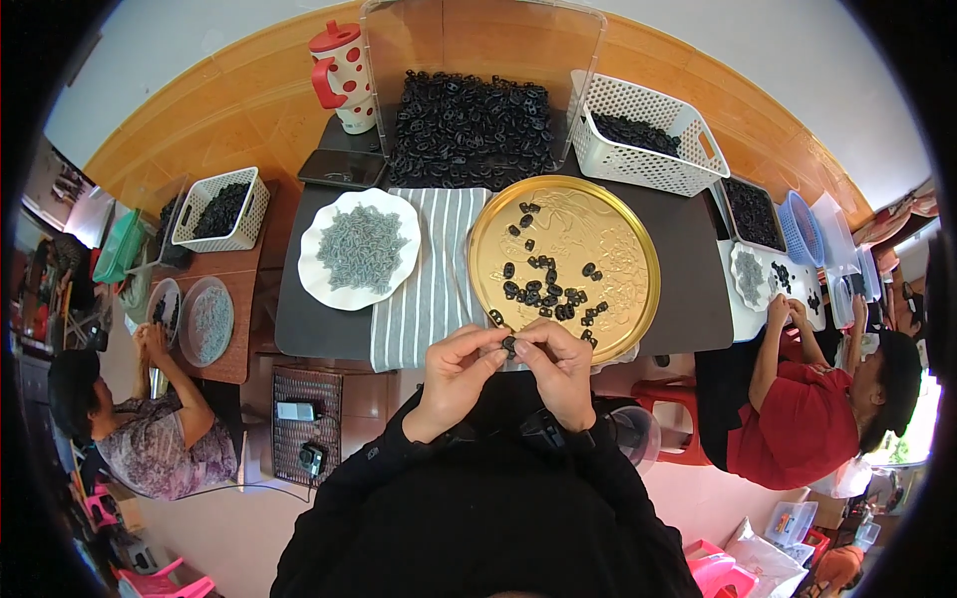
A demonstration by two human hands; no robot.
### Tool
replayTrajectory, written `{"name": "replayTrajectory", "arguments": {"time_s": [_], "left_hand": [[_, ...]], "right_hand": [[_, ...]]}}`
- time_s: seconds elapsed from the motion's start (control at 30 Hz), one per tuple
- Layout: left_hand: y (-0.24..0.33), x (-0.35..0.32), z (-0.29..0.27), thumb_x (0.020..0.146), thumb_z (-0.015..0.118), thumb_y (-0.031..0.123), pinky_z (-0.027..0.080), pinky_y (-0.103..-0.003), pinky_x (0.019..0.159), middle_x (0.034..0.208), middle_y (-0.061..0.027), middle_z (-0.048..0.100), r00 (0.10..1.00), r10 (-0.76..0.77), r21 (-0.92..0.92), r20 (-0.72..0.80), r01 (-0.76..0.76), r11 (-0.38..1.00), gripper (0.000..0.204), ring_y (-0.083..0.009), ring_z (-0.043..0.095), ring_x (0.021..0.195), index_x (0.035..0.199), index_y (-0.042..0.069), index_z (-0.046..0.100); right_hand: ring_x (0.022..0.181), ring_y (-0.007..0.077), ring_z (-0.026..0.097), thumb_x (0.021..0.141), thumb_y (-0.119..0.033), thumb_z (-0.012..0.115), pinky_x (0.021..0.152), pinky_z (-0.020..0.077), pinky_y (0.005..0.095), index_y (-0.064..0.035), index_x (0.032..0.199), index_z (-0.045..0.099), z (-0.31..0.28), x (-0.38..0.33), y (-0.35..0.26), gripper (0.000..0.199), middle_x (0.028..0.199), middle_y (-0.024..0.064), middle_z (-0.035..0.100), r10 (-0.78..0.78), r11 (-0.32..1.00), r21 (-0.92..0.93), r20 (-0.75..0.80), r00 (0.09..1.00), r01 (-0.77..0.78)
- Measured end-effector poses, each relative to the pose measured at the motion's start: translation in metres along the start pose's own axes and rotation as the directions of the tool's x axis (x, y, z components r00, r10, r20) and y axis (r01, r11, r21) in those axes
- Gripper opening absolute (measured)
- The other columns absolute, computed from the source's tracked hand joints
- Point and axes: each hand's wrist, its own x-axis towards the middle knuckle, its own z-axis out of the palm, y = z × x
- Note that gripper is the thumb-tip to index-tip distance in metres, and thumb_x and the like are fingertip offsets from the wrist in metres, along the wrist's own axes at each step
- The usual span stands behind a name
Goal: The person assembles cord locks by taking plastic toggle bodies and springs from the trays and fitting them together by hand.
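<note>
My left hand (pixel 457 377) and my right hand (pixel 561 371) meet at the near edge of the table, fingertips pinched together on one small black plastic part (pixel 509 345). Just beyond them lies a round gold tray (pixel 628 249) with several of the same black parts (pixel 546 289) scattered across it. To its left, a white plate (pixel 311 274) holds a heap of small grey springs (pixel 363 247). A grey striped cloth (pixel 427 269) lies between the plate and the tray.
At the back sit a clear bin heaped with black parts (pixel 469 125), a white basket (pixel 648 135) and a red dotted jug (pixel 344 75). A dark phone (pixel 342 169) lies by the plate. One person works at a table left (pixel 150 429), another right (pixel 807 399).
</note>
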Motion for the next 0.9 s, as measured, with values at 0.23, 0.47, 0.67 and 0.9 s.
{"name": "replayTrajectory", "arguments": {"time_s": [0.23,0.47,0.67,0.9], "left_hand": [[-0.0069,0.0018,-0.0041,0.085,0.059,-0.009,0.047,-0.021,0.07,0.091,-0.0047,0.058,1.0,0.012,-0.099,-0.01,-0.013,0.995,0.029,-0.0095,0.055,0.078,0.113,-0.001,0.064],[-0.0044,0.002,-0.0033,0.085,0.058,-0.01,0.048,-0.021,0.07,0.091,-0.0063,0.06,1.0,0.015,-0.122,0.001,-0.015,0.992,0.029,-0.01,0.056,0.078,0.113,-0.001,0.064],[-0.0039,0.0014,-0.0043,0.085,0.058,-0.009,0.047,-0.021,0.07,0.09,-0.0056,0.06,1.0,0.011,-0.094,0.001,-0.011,0.996,0.028,-0.0096,0.056,0.077,0.112,-0.002,0.064],[-0.0057,-0.0018,-0.0012,0.085,0.059,-0.009,0.045,-0.02,0.067,0.087,-0.004,0.058,1.0,0.013,-0.081,-0.026,-0.015,0.997,0.026,-0.0084,0.053,0.074,0.11,-0.002,0.065]], "right_hand": [[0.072,0.0122,0.057,0.08,0.007,0.064,0.065,0.0455,0.0228,0.0016,0.108,0.063,0.005,-0.0049,0.0015,0.028,0.083,0.0065,0.059,-0.176,0.972,-0.157,0.024,0.984,0.177],[0.075,0.0154,0.057,0.076,0.012,0.064,0.067,0.0455,0.0238,0.0016,0.111,0.062,0.0066,-0.0068,0.0021,0.037,0.084,0.0093,0.059,-0.291,0.912,-0.296,0.02,0.957,0.284],[0.075,0.0164,0.058,0.076,0.013,0.064,0.067,0.0456,0.0241,0.0013,0.111,0.062,0.0073,-0.0075,0.0035,0.037,0.085,0.0106,0.06,-0.292,0.914,-0.287,0.027,0.956,0.287],[0.074,0.0191,0.06,0.08,0.01,0.061,0.065,0.0478,0.0252,0.0022,0.113,0.06,0.0048,-0.0089,0.005,0.034,0.089,0.0121,0.06,-0.337,0.881,-0.33,0.067,0.939,0.34]]}}
